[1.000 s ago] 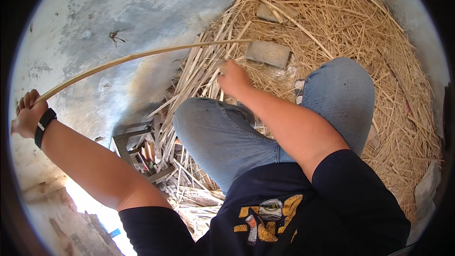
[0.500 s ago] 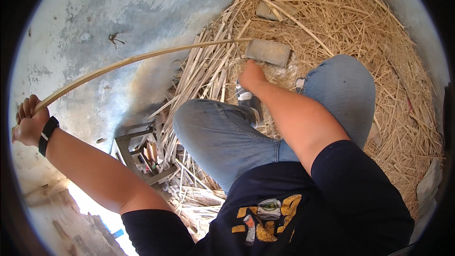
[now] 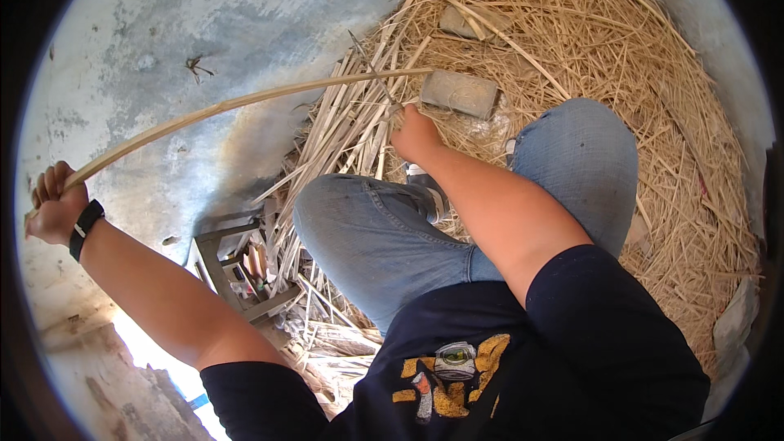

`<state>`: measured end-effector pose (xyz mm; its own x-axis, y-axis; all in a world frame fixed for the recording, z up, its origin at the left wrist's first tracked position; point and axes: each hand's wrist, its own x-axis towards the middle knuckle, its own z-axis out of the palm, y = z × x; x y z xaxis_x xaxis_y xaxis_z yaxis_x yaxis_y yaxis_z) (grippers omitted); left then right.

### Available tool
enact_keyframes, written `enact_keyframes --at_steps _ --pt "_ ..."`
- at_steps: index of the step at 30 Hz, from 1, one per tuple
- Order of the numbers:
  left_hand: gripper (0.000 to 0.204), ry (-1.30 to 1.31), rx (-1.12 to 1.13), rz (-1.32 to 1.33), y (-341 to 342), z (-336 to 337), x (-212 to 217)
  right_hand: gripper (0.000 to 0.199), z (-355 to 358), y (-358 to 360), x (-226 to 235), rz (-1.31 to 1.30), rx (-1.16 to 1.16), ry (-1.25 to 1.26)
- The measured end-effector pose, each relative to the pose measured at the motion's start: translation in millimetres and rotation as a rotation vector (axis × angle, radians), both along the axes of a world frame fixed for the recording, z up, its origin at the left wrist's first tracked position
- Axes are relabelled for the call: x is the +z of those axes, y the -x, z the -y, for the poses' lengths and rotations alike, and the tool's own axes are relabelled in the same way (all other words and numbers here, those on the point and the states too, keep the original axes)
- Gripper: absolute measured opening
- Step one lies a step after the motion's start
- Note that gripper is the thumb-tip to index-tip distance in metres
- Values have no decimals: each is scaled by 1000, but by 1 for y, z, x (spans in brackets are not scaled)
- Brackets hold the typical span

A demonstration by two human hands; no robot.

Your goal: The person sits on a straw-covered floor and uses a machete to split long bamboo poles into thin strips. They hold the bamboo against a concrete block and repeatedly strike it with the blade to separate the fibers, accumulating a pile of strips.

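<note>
At the far left, my left hand (image 3: 59, 206) is closed round one end of a long bamboo strip (image 3: 229, 104). The strip arches in front of the wall, and its other end comes down at a grey brick (image 3: 460, 95). My right hand (image 3: 416, 135) is closed on the handle of a thin-bladed knife (image 3: 362, 51), just left of the brick. The blade points up and to the left and crosses the strip near its far end. Whether the edge touches the strip I cannot tell.
Pale shavings (image 3: 588, 41) cover the floor ahead and to the right. Split bamboo strips (image 3: 339, 126) lie in a heap by the blue-grey wall (image 3: 163, 24). A second brick (image 3: 469, 23) sits farther off. A metal frame (image 3: 214, 265) stands left of my bent knees.
My right hand has shifted a little left, away from the brick, and the knife blade now shows across the strip. My left hand keeps its hold in nearly the same place.
</note>
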<state>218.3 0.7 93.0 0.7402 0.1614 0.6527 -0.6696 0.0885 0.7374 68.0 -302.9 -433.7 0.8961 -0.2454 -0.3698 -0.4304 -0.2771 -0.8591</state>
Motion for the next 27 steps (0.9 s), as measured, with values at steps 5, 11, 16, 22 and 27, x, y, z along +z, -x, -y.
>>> enact_keyframes --at_steps 5,11,16,22,27 --pt "75 69 -61 -8 -3 -45 5 40 -19 5 58 231 113 -189" --pt "44 16 -30 20 9 -2 7 43 -16 4 96 326 374 -178" --pt "64 36 -86 -18 18 -8 -2 47 11 -2 -25 -163 -45 36" --pt "68 1 -148 10 15 -10 -2 43 -14 2 14 84 -60 -111" --pt "45 -49 -363 7 11 -4 17 41 -15 -3 84 305 186 -179"
